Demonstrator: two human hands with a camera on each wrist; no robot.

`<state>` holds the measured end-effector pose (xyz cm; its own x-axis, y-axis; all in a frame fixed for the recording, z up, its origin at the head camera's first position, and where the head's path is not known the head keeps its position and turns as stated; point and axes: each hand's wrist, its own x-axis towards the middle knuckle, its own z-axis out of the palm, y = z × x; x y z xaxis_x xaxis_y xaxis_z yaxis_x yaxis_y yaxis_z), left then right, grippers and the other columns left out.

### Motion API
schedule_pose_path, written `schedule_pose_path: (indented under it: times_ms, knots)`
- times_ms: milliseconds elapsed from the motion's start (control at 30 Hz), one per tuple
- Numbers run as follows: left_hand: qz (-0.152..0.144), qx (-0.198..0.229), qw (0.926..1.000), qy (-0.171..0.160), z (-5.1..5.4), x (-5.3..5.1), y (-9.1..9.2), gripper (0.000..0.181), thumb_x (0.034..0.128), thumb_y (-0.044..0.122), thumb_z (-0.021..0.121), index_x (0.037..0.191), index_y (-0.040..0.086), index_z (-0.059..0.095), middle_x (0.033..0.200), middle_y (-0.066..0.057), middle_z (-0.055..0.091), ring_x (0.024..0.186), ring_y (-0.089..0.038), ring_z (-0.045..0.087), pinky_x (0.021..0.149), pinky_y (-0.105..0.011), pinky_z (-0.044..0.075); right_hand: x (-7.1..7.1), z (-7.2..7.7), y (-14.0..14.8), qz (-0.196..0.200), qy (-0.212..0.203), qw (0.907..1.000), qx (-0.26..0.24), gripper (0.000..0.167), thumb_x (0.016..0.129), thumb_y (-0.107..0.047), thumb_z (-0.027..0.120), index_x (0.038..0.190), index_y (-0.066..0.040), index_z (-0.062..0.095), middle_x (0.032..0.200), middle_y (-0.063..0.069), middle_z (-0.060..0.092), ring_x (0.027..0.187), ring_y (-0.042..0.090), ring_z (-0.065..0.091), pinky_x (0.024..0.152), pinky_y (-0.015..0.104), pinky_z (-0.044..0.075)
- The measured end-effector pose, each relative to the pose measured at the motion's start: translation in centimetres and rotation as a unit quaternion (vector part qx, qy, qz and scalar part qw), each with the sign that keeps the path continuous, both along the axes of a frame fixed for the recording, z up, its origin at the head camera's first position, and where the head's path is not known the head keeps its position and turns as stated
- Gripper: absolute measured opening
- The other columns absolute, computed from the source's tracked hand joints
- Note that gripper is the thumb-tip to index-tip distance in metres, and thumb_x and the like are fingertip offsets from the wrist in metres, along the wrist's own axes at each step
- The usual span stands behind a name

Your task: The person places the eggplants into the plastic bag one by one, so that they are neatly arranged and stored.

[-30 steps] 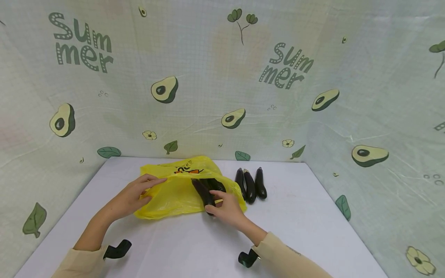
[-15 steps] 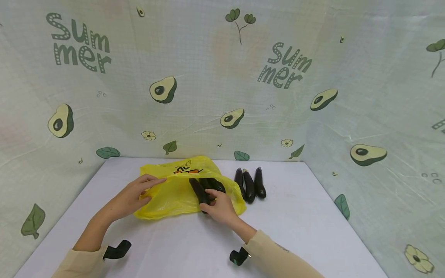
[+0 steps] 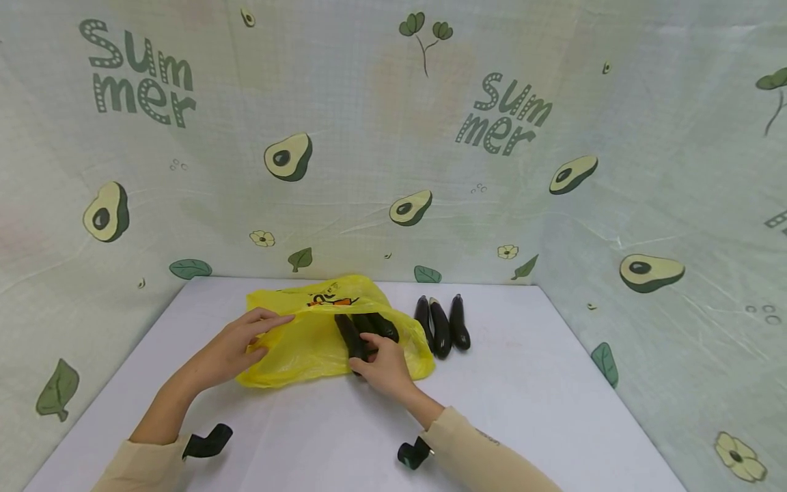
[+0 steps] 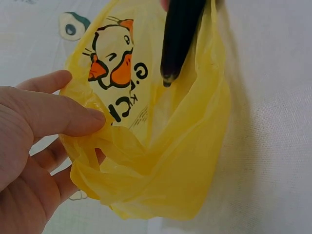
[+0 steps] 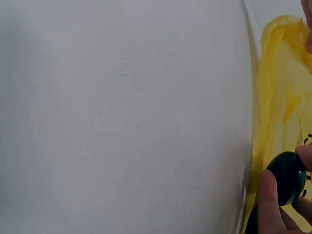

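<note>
A yellow plastic bag (image 3: 295, 352) lies on the white table with its mouth toward me. My left hand (image 3: 236, 345) pinches the left edge of that mouth; in the left wrist view the thumb (image 4: 68, 117) lies over the film, beside a printed duck. My right hand (image 3: 386, 369) grips the near end of a dark eggplant (image 3: 349, 335), whose far end is inside the bag. In the right wrist view, the rounded end of the eggplant (image 5: 286, 176) shows between thumb and fingers. More eggplants (image 3: 384, 328) lie in the bag just right of it, partly hidden by the film.
Three eggplants (image 3: 440, 331) lie side by side on the table, right of the bag. A printed cloth (image 3: 350, 137) hangs along the back and sides. Black wrist-camera mounts (image 3: 209, 441) jut out from both cuffs.
My right hand has moved a little to the left with the eggplant, which now lies further left in the bag's mouth. The left hand keeps its place on the bag.
</note>
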<state>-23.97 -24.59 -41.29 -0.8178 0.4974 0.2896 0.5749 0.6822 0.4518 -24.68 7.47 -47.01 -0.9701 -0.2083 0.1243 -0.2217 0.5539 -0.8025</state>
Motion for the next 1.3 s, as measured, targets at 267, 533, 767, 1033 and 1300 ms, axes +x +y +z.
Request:
schedule_pose_path:
  times_ms: [267, 533, 767, 1033, 1300]
  knots:
    - [-0.001, 0.005, 1.0, -0.002, -0.1, 0.0, 0.0, 0.071, 0.0888, -0.01, 0.078, 0.153, 0.012, 0.058, 0.137, -0.007, 0.06, 0.104, -0.017, 0.057, 0.081, -0.029, 0.054, 0.2, -0.2, -0.4, -0.014, 0.012, 0.9998, -0.007, 0.058, 0.088, -0.019, 0.087, 0.14, -0.002, 0.067, 0.111, 0.009, 0.071, 0.079, 0.011, 0.058, 0.067, 0.022, 0.051]
    - [0.003, 0.006, 1.0, -0.002, 0.0, 0.1, 0.0, 0.072, 0.0883, -0.011, 0.078, 0.153, 0.013, 0.059, 0.137, -0.007, 0.06, 0.105, -0.019, 0.058, 0.082, -0.029, 0.055, 0.4, -0.5, -0.5, -0.02, 0.012, 0.9997, -0.004, 0.057, 0.088, -0.021, 0.087, 0.139, -0.002, 0.067, 0.107, 0.007, 0.071, 0.073, 0.008, 0.056, 0.062, 0.021, 0.049]
    - [0.006, 0.004, 0.9999, -0.009, 0.1, 0.3, 0.0, 0.071, 0.0893, -0.01, 0.077, 0.153, 0.013, 0.059, 0.137, -0.008, 0.059, 0.106, -0.02, 0.058, 0.083, -0.029, 0.055, 0.5, -0.6, -0.5, -0.012, 0.0, 0.9999, -0.008, 0.064, 0.087, -0.021, 0.087, 0.143, -0.001, 0.064, 0.109, 0.006, 0.071, 0.073, 0.008, 0.055, 0.061, 0.021, 0.047]
    - [-0.005, 0.017, 0.9998, 0.003, 0.3, 0.3, 0.0, 0.072, 0.0879, -0.013, 0.077, 0.153, 0.013, 0.059, 0.136, -0.006, 0.061, 0.101, -0.016, 0.056, 0.078, -0.028, 0.053, 1.1, -0.8, -0.6, -0.023, -0.028, 0.9977, -0.057, 0.063, 0.086, -0.015, 0.087, 0.143, -0.003, 0.064, 0.123, 0.012, 0.071, 0.091, 0.015, 0.068, 0.075, 0.025, 0.059]
    - [-0.004, 0.01, 0.9999, 0.003, 0.2, 0.2, 0.0, 0.072, 0.0877, -0.012, 0.078, 0.153, 0.013, 0.059, 0.136, -0.006, 0.06, 0.103, -0.017, 0.057, 0.08, -0.028, 0.054, 1.2, -1.2, -1.2, -0.043, -0.02, 0.9954, -0.083, 0.059, 0.086, -0.014, 0.087, 0.14, -0.002, 0.066, 0.122, 0.013, 0.072, 0.093, 0.018, 0.071, 0.077, 0.026, 0.06]
